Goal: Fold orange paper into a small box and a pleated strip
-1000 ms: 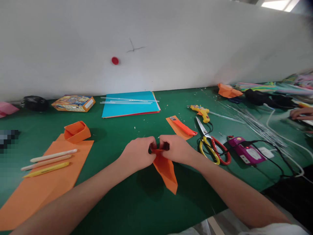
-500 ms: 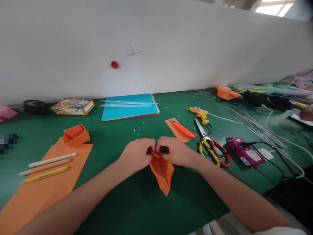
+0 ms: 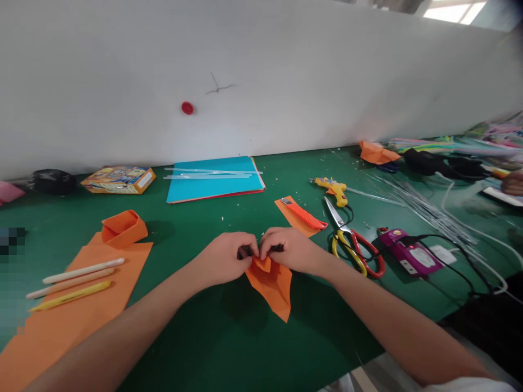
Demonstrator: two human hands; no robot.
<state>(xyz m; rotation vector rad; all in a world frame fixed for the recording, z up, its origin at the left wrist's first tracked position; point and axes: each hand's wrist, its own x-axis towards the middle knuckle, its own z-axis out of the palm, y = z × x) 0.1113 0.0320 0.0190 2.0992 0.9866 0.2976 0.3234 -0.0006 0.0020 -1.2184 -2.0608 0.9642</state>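
Observation:
A piece of orange paper (image 3: 274, 288) hangs from my fingers above the green table, its lower corner pointing toward me. My left hand (image 3: 229, 258) pinches its upper edge from the left. Right beside it, my right hand (image 3: 292, 251) pinches the same edge, and the fingertips of both hands nearly meet. A small folded flap shows just below the fingertips. Beyond my right hand, an orange box cutter (image 3: 304, 213) lies on an orange paper strip. Scissors (image 3: 353, 239) with yellow and red handles lie to the right of that hand.
Left are orange sheets (image 3: 93, 316) with pens (image 3: 73, 295) and a folded orange paper piece (image 3: 125, 228). Behind lie blue sheets (image 3: 212, 190) and a printed box (image 3: 118, 179). On the right are a yellow glue gun (image 3: 333, 189), a purple power adapter (image 3: 411, 253), cables and thin wires (image 3: 425, 207). Another person's hand (image 3: 512, 184) shows far right.
The orange paper has turned slightly, its lower corner swinging to the right, and more of the folded flap shows. Both hands keep their pinch. The camera view has shifted slightly.

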